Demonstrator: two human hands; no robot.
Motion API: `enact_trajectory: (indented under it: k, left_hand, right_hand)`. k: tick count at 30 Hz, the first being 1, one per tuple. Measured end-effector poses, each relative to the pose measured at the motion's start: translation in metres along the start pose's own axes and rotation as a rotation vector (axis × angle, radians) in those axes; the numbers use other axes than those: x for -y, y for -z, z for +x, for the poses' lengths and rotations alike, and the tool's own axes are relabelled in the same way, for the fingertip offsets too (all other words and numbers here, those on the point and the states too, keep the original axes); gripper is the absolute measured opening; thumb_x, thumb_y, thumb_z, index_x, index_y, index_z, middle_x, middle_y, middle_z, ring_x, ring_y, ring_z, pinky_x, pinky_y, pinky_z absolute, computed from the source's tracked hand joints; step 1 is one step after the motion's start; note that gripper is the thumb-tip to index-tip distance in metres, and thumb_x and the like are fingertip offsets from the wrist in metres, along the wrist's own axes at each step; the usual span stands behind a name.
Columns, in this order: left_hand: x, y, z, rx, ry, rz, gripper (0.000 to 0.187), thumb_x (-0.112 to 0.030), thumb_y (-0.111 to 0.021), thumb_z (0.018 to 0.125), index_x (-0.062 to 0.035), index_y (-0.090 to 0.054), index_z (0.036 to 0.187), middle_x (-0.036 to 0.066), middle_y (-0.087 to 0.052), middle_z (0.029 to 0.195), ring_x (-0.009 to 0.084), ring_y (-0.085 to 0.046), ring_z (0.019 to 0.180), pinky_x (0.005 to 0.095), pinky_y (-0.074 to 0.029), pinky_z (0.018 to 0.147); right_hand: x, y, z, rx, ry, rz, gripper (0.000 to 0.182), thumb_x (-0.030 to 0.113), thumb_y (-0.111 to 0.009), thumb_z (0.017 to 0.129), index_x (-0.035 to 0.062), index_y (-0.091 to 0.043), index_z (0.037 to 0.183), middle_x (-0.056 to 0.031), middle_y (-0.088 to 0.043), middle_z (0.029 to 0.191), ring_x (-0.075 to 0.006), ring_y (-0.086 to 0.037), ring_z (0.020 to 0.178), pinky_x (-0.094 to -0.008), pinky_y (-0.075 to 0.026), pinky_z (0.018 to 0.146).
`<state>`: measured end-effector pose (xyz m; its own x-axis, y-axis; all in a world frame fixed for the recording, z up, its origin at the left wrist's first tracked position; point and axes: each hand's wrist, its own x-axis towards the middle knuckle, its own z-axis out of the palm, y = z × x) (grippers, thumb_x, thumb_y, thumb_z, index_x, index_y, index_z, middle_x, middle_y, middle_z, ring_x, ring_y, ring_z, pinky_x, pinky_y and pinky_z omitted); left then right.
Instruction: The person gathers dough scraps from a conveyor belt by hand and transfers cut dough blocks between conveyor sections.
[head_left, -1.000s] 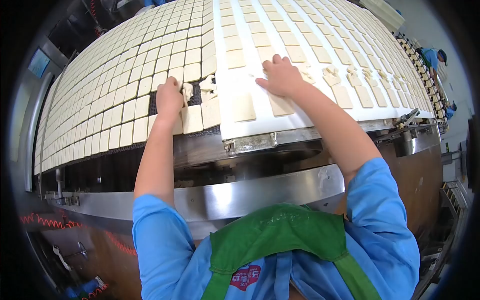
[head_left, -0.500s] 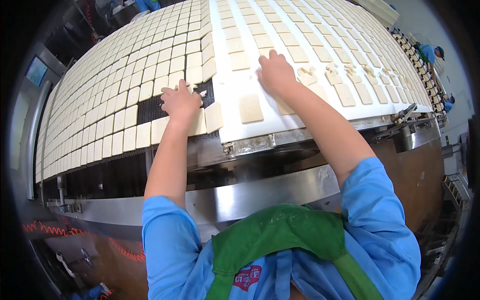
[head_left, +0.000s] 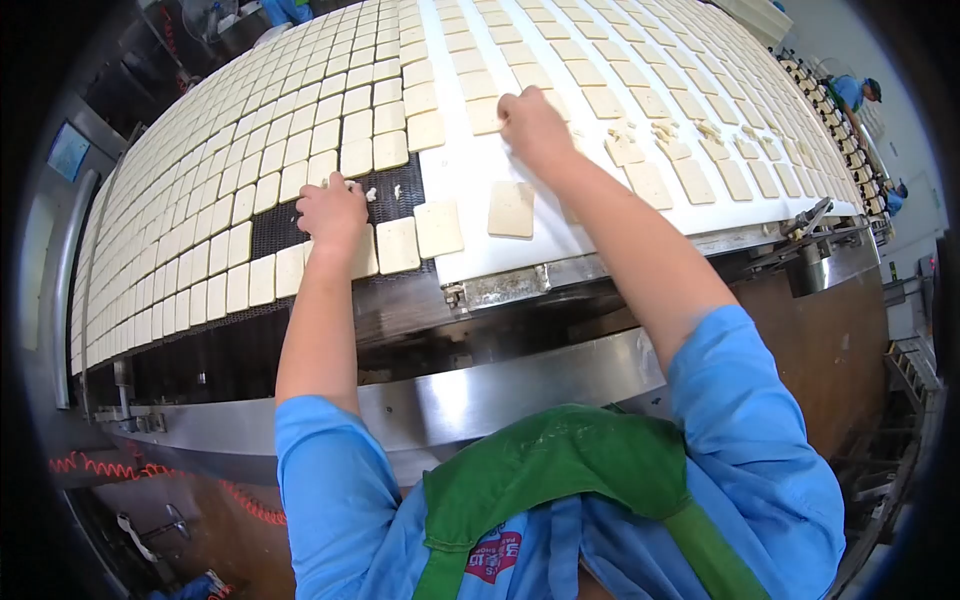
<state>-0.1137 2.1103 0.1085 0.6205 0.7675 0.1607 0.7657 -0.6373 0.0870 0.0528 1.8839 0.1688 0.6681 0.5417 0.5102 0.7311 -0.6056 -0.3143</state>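
Note:
My left hand (head_left: 333,213) reaches low over a bare patch of the dark mesh belt (head_left: 282,228). Its fingers are bent and drawn together around broken dough bits, and a few white crumbs (head_left: 371,194) lie just right of it. My right hand (head_left: 535,128) is over the white belt (head_left: 462,172), its fingers curled at the edge of a pale rectangular dough piece (head_left: 484,115); whatever is under the fingertips is hidden. Below that hand lies a slightly turned dough piece (head_left: 511,210). Another dough piece (head_left: 438,230) rests where the two belts meet.
Rows of dough pieces cover both belts. Torn dough scraps (head_left: 625,148) lie across several pieces on the right. A metal rail (head_left: 520,385) runs along the front. At the far right, a co-worker (head_left: 850,92) stands beside the line. Orange coiled hoses (head_left: 250,502) hang lower left.
The dough pieces on both belts have shifted left. My left hand has moved left along with the bare patch, its fingers drawing in. My right hand has moved slightly left and up.

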Motion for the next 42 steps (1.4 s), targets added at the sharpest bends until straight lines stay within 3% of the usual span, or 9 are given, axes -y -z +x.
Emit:
enact_trajectory:
  k: [4,8,11,19,29,32,37,41,42]
  left_hand:
    - [-0.003,-0.001,0.002,0.032,0.013,-0.056,0.028,-0.022,-0.049,0.095,-0.0114,-0.055,0.120,0.025,-0.046,0.122,0.0394,-0.051,0.109,0.0529,-0.049,0.086]
    - [-0.015,0.008,-0.005,0.057,0.039,-0.036,0.038,-0.035,-0.048,0.096,-0.0095,-0.054,0.124,0.026,-0.045,0.125,0.0414,-0.049,0.113,0.0545,-0.047,0.089]
    - [-0.025,0.015,-0.011,0.060,0.071,0.049,0.044,-0.043,-0.048,0.095,-0.0104,-0.054,0.124,0.026,-0.045,0.125,0.0422,-0.048,0.114,0.0558,-0.046,0.089]
    - [-0.018,-0.012,0.004,-0.112,-0.032,-0.052,0.022,-0.017,-0.057,0.092,-0.0055,-0.058,0.110,0.026,-0.053,0.110,0.0438,-0.060,0.097,0.0464,-0.055,0.077]
    - [0.002,-0.011,0.015,-0.258,-0.060,-0.257,0.018,-0.014,-0.048,0.094,0.0019,-0.055,0.095,0.024,-0.062,0.090,0.0404,-0.063,0.077,0.0477,-0.050,0.073]
    - [0.008,-0.008,0.024,-0.392,0.245,-0.951,0.020,-0.020,-0.052,0.096,-0.0003,-0.051,0.100,0.019,-0.062,0.085,0.0303,-0.062,0.070,0.0435,-0.051,0.060]
    - [-0.036,0.057,-0.069,0.066,0.136,-1.962,0.021,-0.023,-0.052,0.099,-0.0093,-0.041,0.110,0.015,-0.061,0.093,0.0185,-0.060,0.070,0.0245,-0.045,0.042]
    - [-0.096,0.082,-0.180,0.531,0.117,-2.299,0.022,-0.024,-0.050,0.099,-0.0077,-0.051,0.113,0.013,-0.062,0.100,0.0199,-0.063,0.075,0.0235,-0.054,0.051]
    - [-0.106,0.074,-0.198,0.657,0.197,-2.406,0.020,-0.023,-0.051,0.099,-0.0106,-0.048,0.114,0.013,-0.061,0.102,0.0200,-0.063,0.075,0.0234,-0.053,0.049]
  right_hand:
    - [-0.044,0.032,-0.005,0.095,0.039,-0.131,0.019,0.019,-0.063,0.082,0.0089,-0.063,0.098,-0.0180,-0.056,0.103,-0.0340,-0.060,0.090,-0.0429,-0.052,0.075]
    - [-0.029,0.048,-0.028,0.368,-0.095,-0.445,0.039,0.028,-0.060,0.083,0.0065,-0.058,0.115,-0.0197,-0.051,0.117,-0.0338,-0.055,0.105,-0.0441,-0.053,0.082]
    - [-0.026,0.028,-0.026,0.351,-0.163,-0.284,0.034,0.021,-0.060,0.083,0.0054,-0.059,0.113,-0.0221,-0.050,0.118,-0.0351,-0.055,0.107,-0.0433,-0.053,0.082]
    - [-0.053,0.036,-0.021,-0.009,-0.020,0.001,0.015,0.003,-0.059,0.079,0.0031,-0.061,0.094,-0.0224,-0.054,0.102,-0.0372,-0.063,0.083,-0.0426,-0.053,0.075]
    - [-0.089,0.046,-0.030,0.195,-0.168,-0.213,0.019,0.008,-0.052,0.085,0.0057,-0.059,0.102,-0.0225,-0.053,0.108,-0.0362,-0.061,0.090,-0.0434,-0.053,0.077]
    - [-0.100,0.034,-0.025,0.104,-0.119,-0.110,0.022,0.001,-0.058,0.078,0.0037,-0.060,0.099,-0.0255,-0.058,0.103,-0.0381,-0.063,0.088,-0.0443,-0.053,0.076]
    - [-0.090,0.059,-0.019,-0.056,-0.192,0.244,0.029,0.005,-0.066,0.075,0.0050,-0.065,0.103,-0.0190,-0.061,0.100,-0.0317,-0.064,0.084,-0.0384,-0.053,0.076]
    - [-0.022,0.116,-0.057,0.123,-0.215,0.947,0.034,0.006,-0.068,0.071,0.0066,-0.065,0.105,-0.0133,-0.058,0.103,-0.0230,-0.063,0.086,-0.0325,-0.052,0.076]
    - [-0.009,0.114,-0.081,0.074,-0.009,0.871,0.036,0.007,-0.068,0.070,0.0069,-0.065,0.106,-0.0134,-0.059,0.104,-0.0239,-0.063,0.088,-0.0331,-0.053,0.076]
